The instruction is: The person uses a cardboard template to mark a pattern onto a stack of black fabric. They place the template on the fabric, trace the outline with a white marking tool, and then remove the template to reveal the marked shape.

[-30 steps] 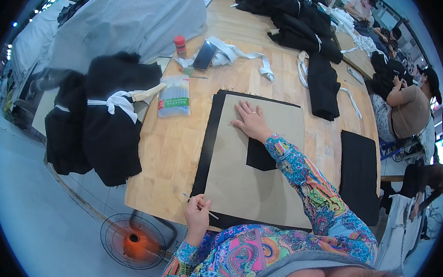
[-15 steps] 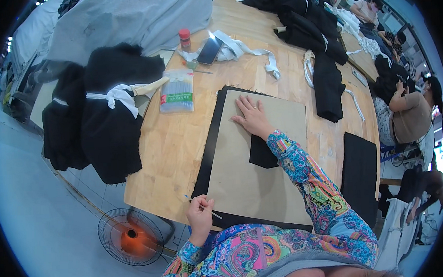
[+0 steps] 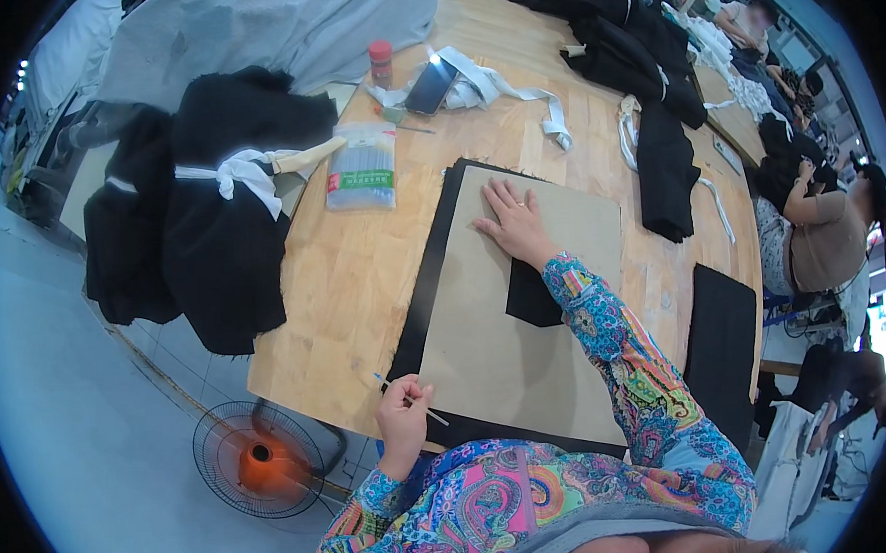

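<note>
A beige paper pattern piece [image 3: 476, 325] with a cut-out lies over black fabric [image 3: 412, 323], whose left edge shows past it. Black also shows through the cut-out [image 3: 529, 297]. My right hand [image 3: 516, 221] rests flat on the upper part of the pattern, fingers spread. Near the lower left corner, my left hand [image 3: 402, 419] is closed around a thin white pen refill [image 3: 430, 413] with a bluish end. That hand is beside the fabric's left edge; whether the refill's tip touches the fabric I cannot tell.
A clear pack of thin sticks [image 3: 361, 171], a red-capped jar [image 3: 381, 64], a phone [image 3: 431, 85] and white tape [image 3: 555, 120] lie beyond. Tied black fabric bundles [image 3: 226, 238] stand left, folded black fabric [image 3: 719, 347] right. A fan [image 3: 260, 456] is below; co-workers [image 3: 829, 231] sit at right.
The view has shifted slightly. My left hand has moved a little up and right along the fabric edge, still with the refill. My right hand stays flat on the pattern.
</note>
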A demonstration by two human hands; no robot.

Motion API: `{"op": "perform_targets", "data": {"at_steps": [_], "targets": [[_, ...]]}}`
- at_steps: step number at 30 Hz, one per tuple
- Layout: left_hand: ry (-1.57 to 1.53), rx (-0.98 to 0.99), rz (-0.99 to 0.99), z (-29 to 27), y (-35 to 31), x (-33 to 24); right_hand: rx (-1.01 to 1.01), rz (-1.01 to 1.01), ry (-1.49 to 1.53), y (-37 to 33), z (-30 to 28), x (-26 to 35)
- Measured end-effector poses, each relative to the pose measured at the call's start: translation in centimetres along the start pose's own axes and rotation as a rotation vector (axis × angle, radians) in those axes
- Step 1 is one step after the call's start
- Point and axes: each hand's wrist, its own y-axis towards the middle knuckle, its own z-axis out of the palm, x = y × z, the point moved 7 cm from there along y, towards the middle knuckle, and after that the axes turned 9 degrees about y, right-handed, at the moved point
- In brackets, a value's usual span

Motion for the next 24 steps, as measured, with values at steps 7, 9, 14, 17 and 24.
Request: {"op": "perform_targets", "data": {"at_steps": [7,9,14,17,24], "targets": [[0.085,0.015,0.04,-0.2,0.0,-0.6,0.023,-0.01,-0.046,0.2,0.4,0.0],[0.152,0.04,0.007,-0.7,-0.2,-1.6,0.038,-0.006,-0.053,0.3,0.7,0.0],[0.409,0.041,0.054,-1.9,-0.6,-1.9,0.12,0.03,-0.028,0.4,0.6,-0.5],[0.448,0.035,0.056,-2.1,-0.5,-1.4,0.148,0.02,-0.038,0.4,0.3,-0.2],[0.423,0.037,-0.019,-2.4,-0.2,-1.0,0.21,0.031,-0.043,0.5,0.4,-0.2]]}}
